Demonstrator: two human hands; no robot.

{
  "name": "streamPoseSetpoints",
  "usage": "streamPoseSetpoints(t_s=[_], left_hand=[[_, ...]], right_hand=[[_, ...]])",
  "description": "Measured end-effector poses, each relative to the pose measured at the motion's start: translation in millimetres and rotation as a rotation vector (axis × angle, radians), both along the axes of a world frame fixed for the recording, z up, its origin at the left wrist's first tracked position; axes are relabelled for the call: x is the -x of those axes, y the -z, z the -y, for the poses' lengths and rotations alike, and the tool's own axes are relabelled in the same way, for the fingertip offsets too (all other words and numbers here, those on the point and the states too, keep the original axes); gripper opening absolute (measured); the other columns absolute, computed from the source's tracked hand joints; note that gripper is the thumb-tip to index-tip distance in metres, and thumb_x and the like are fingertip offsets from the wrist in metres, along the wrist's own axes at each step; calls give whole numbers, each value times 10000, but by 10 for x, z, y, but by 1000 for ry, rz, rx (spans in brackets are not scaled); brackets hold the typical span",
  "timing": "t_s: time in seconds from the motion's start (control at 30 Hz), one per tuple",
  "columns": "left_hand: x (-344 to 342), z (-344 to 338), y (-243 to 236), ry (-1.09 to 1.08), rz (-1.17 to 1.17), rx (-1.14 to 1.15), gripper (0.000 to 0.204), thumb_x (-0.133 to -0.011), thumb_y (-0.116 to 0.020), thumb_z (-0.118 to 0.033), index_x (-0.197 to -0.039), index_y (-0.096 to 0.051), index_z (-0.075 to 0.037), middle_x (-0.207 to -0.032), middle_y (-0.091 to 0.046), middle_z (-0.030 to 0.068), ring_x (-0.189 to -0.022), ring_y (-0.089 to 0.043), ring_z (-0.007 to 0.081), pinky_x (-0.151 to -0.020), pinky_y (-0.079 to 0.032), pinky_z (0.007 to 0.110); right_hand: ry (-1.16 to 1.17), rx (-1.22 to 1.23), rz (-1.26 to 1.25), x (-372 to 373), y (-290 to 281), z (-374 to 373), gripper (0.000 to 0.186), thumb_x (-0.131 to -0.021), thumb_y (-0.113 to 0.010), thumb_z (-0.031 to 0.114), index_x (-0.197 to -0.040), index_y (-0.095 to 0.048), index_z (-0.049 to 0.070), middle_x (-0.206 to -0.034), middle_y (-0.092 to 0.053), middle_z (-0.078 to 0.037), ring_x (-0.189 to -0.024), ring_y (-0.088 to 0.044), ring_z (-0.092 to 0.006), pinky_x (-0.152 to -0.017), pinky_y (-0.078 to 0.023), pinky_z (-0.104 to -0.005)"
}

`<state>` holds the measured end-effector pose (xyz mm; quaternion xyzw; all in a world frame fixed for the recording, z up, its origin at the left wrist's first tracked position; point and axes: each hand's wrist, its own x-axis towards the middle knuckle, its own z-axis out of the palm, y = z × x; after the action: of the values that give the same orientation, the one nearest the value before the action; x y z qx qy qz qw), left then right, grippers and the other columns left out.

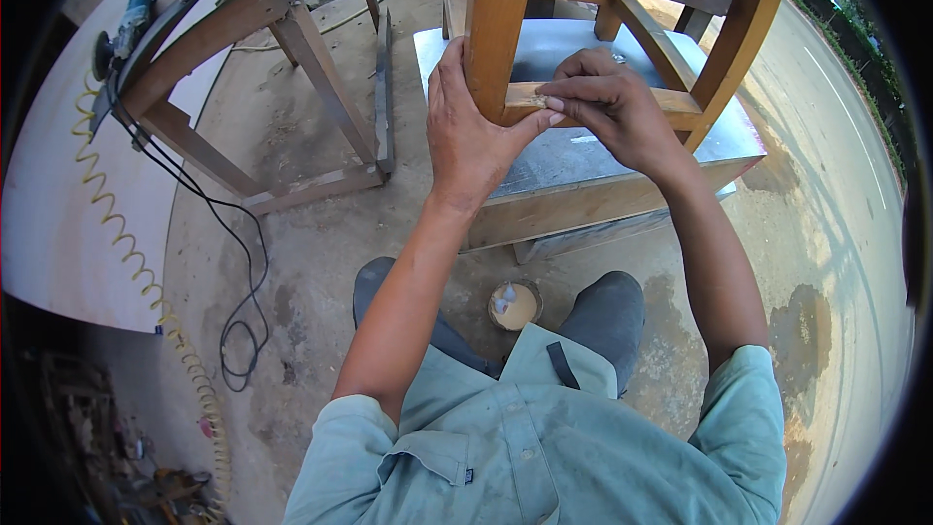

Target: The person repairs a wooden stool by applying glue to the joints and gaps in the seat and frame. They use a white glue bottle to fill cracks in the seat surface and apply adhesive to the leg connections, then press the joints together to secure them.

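A brown wooden furniture frame (498, 29), chair-like with legs and crossbars, stands on a low box-like bench (573, 163) with a shiny grey top. My left hand (462, 141) grips the frame's near left leg, its thumb stretched along the lower crossbar (671, 102). On that crossbar, close to the left thumb, the fingers of my right hand (617, 107) are pinched together. A small pale bit shows at those fingertips, too small to name. Between my feet sits a small round tub (493, 313) of beige paste, with a whitish object in it.
To the left, a wooden stand (326, 78) carries a blue-green power tool (141, 0). A coiled yellow hose (112, 214) and a black cable (228, 204) hang to the floor. A large white board (58, 204) lies beyond; a road (855, 126) runs along the right.
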<state>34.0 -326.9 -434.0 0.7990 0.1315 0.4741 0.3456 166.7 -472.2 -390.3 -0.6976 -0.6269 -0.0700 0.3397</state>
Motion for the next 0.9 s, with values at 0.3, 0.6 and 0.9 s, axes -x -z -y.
streamPoseSetpoints(t_s=[0.3, 0.6, 0.9], left_hand=[[-52, 6, 23, -27, 10, -3, 1080, -611, -940, -432, -1420, -350, -28, -1322, -476, 213, -1257, -497, 366, -1066, -435, 473], [-48, 12, -2, -17, -75, 81, 1133, -587, -951, -480, -1427, -332, -40, -1334, -480, 206, -1279, -491, 352, -1069, -429, 469], [-64, -27, 33, -15, -62, 65, 1109, -585, -955, -470, -1409, -347, -44, -1300, -513, 186, -1239, -528, 334, -1047, -438, 463]], right_hand=[[110, 50, 467, 123, 56, 220, 435, -1041, -445, 448, -1313, -664, 188, -1420, -565, -89, -1358, -464, -297, -1105, -308, -505], [76, 221, 302, 73, -21, 278, 479, -1070, -340, 439, -1421, -571, 208, -1491, -494, -112, -1430, -381, -329, -1164, -259, -525], [4, 7, 176, 78, 102, 256, 554, -1065, -297, 520, -1371, -616, 186, -1439, -536, -129, -1395, -413, -315, -1148, -246, -511]])
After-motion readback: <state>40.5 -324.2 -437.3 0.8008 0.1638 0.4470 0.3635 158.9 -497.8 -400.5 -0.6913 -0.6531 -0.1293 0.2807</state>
